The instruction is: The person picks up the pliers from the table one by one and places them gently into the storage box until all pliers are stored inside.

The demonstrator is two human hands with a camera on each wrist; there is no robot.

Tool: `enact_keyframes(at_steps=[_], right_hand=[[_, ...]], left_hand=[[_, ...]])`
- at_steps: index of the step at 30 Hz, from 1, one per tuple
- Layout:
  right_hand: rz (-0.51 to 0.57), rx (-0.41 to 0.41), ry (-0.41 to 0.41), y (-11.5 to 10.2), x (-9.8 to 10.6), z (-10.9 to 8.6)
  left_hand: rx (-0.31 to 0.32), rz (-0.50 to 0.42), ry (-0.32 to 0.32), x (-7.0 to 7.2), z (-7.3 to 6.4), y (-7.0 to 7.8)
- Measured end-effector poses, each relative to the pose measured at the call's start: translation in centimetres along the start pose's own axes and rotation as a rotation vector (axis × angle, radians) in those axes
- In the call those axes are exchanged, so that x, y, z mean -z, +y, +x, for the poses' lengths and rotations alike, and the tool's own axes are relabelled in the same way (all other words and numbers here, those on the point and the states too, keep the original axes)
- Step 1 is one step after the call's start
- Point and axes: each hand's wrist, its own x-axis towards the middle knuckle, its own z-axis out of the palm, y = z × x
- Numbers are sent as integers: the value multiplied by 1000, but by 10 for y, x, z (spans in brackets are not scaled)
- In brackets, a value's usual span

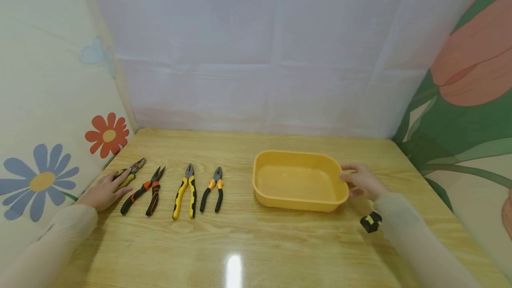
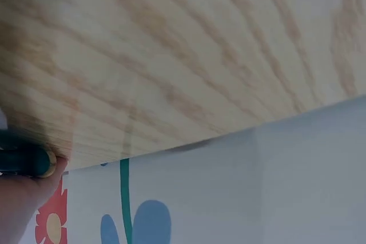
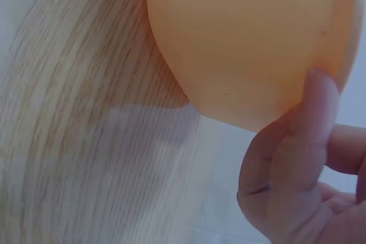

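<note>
At the far left of the table, my left hand (image 1: 103, 191) lies over pliers with yellow and black handles (image 1: 127, 181), thumb and fingers on either side of a handle; their jaws point away. In the left wrist view a dark handle end (image 2: 26, 161) shows against the hand. To its right lie long-nose pliers with orange and black handles (image 1: 152, 192), yellow and black pliers (image 1: 185, 192) and smaller pliers with black and orange handles (image 1: 214, 190). My right hand (image 1: 364, 182) pinches the right end of a yellow plastic basin (image 1: 296, 203), thumb on the outer wall in the right wrist view.
The wood-grain table (image 1: 256, 248) carries everything. A small black thing with a yellow patch (image 1: 371, 222) shows beside the right wrist. A white cloth (image 1: 256, 57) hangs behind, and flower-printed cloths (image 1: 36, 101) stand at both sides.
</note>
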Motion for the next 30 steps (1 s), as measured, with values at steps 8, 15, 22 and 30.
enact_keyframes(at_steps=[8, 15, 22, 30], right_hand=[[-9, -1, -3, 1, 1, -1], [-16, -5, 4, 3, 3, 0], [-22, -6, 9, 3, 2, 1], [-39, 4, 11, 3, 1, 3]], left_hand=[[-7, 60, 33, 3, 1, 10], [-71, 177, 101, 10, 7, 16], [-39, 194, 113, 14, 4, 22], [-43, 186, 196, 20, -5, 27]])
